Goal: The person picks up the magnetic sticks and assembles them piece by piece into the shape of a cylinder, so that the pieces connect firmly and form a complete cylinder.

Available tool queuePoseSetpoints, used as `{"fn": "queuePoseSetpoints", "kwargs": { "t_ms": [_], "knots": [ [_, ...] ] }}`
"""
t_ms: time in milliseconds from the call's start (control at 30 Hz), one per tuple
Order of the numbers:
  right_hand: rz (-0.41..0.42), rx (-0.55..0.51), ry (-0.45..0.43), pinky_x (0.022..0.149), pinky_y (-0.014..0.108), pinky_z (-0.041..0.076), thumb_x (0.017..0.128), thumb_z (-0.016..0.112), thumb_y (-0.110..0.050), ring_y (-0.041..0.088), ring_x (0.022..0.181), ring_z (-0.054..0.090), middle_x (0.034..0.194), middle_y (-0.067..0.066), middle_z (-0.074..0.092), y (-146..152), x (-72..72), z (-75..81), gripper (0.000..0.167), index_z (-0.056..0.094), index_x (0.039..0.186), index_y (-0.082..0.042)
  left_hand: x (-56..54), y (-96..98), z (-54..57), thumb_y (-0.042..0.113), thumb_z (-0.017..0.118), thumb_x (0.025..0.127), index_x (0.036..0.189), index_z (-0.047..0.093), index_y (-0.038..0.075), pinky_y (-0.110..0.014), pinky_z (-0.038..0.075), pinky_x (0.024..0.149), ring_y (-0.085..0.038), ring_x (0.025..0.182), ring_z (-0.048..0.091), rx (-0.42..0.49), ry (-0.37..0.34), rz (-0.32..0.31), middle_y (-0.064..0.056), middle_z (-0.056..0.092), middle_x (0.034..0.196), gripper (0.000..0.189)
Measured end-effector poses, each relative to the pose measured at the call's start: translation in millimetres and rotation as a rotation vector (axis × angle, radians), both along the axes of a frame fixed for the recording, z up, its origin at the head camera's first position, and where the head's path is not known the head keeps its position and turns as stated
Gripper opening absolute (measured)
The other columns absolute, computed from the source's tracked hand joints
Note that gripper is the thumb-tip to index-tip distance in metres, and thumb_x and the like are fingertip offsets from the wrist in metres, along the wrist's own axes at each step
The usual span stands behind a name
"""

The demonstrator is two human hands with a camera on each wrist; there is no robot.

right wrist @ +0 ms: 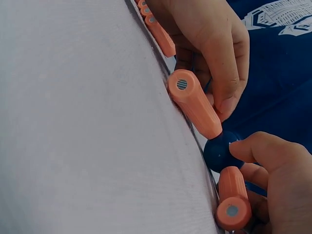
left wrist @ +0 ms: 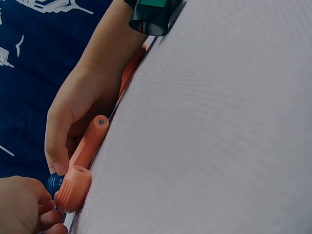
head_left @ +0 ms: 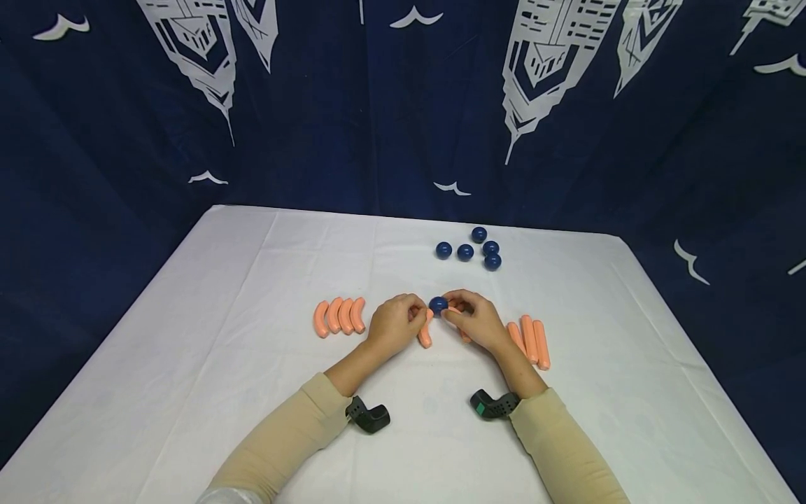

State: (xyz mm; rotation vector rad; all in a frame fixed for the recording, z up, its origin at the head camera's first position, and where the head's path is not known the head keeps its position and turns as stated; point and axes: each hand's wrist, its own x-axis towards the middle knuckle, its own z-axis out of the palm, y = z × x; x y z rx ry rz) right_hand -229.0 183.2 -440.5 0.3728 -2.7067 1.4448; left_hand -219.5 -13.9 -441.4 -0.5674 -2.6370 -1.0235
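A dark blue ball (head_left: 438,306) sits between the two hands, with an orange rod on each side of it. My left hand (head_left: 395,323) pinches the upper end of a curved orange rod (head_left: 425,336), whose end meets the ball in the right wrist view. My right hand (head_left: 475,322) grips the ball between thumb and fingers; its thumb (right wrist: 243,147) presses on the ball. A second orange rod (right wrist: 233,187) runs from the ball toward the near side, partly hidden by the right hand in the head view. Grey discs show in the rods' near ends.
Several curved orange rods (head_left: 338,316) stand in a row left of the hands. Three straight orange rods (head_left: 529,340) lie by the right forearm. Several blue balls (head_left: 465,253) are grouped farther back on the white tablecloth (head_left: 302,259). A dark blue patterned curtain (head_left: 371,105) hangs behind.
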Motion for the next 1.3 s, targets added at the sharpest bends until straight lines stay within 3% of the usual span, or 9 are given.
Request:
{"fn": "queuePoseSetpoints", "kwargs": {
  "t_ms": [100,200,300,433,600,967,1300],
  "knots": [
    [0.044,-0.003,0.014,0.085,0.039,0.044,0.088,0.071,-0.017,0.023,0.095,0.056,0.103,0.007,0.066,0.6,-0.5,-0.5,0.030,0.069,0.116,-0.007,-1.2,-0.6,-0.9,0.020,0.064,0.093,0.105,0.069,0.010,-0.028,0.047,0.065,-0.014,0.075,0.057,0.026,-0.023,-0.023,-0.001,0.061,0.087,0.017],
    [0.091,-0.007,0.030,0.089,0.041,0.045,0.089,0.071,-0.015,0.024,0.101,0.056,0.108,0.008,0.067,1.2,-1.4,-1.5,0.030,0.070,0.117,-0.007,-2.4,-1.5,-1.9,0.020,0.064,0.093,0.119,0.065,0.007,-0.035,0.050,0.082,-0.021,0.096,0.062,0.061,-0.043,-0.068,-0.008,0.064,0.108,0.029],
    [0.119,-0.005,0.045,0.091,0.042,0.045,0.089,0.071,-0.015,0.026,0.105,0.056,0.111,0.009,0.067,1.6,-2.0,-2.3,0.031,0.070,0.119,-0.006,-3.1,-2.3,-3.2,0.020,0.063,0.094,0.132,0.059,0.006,-0.040,0.044,0.099,-0.027,0.118,0.057,0.077,-0.067,-0.129,-0.012,0.059,0.128,0.041],
    [0.114,0.002,0.055,0.092,0.043,0.045,0.087,0.070,-0.011,0.028,0.106,0.057,0.110,0.011,0.067,1.3,-2.1,-2.6,0.034,0.067,0.120,-0.003,-3.1,-3.3,-4.5,0.019,0.059,0.097,0.141,0.051,0.007,-0.041,0.039,0.105,-0.027,0.128,0.049,0.075,-0.094,-0.203,-0.012,0.053,0.139,0.046],
    [0.091,-0.011,0.040,0.092,0.044,0.045,0.085,0.069,-0.008,0.029,0.104,0.058,0.110,0.013,0.065,0.9,-3.2,-3.5,0.033,0.066,0.118,0.000,-3.0,-3.6,-4.0,0.017,0.057,0.098,0.137,0.056,0.007,-0.039,0.041,0.103,-0.026,0.126,0.052,0.065,-0.086,-0.226,-0.011,0.056,0.136,0.040],
    [0.002,0.007,0.062,0.083,0.038,0.047,0.085,0.070,-0.008,0.023,0.093,0.058,0.102,0.011,0.066,1.8,-1.2,-3.3,0.028,0.069,0.111,-0.001,-2.8,-0.4,-0.5,0.016,0.063,0.094,0.127,0.063,0.007,-0.040,0.045,0.096,-0.026,0.114,0.059,0.057,-0.066,-0.163,-0.011,0.063,0.121,0.034],
    [-0.062,0.005,0.068,0.089,0.043,0.045,0.086,0.070,-0.008,0.028,0.097,0.058,0.103,0.014,0.066,1.5,-1.0,-2.6,0.024,0.069,0.108,0.000,-2.1,-5.6,4.0,0.022,0.065,0.093,0.122,0.067,0.009,-0.036,0.049,0.083,-0.021,0.096,0.061,0.000,-0.074,-0.123,-0.009,0.063,0.112,0.032]
  ]
}}
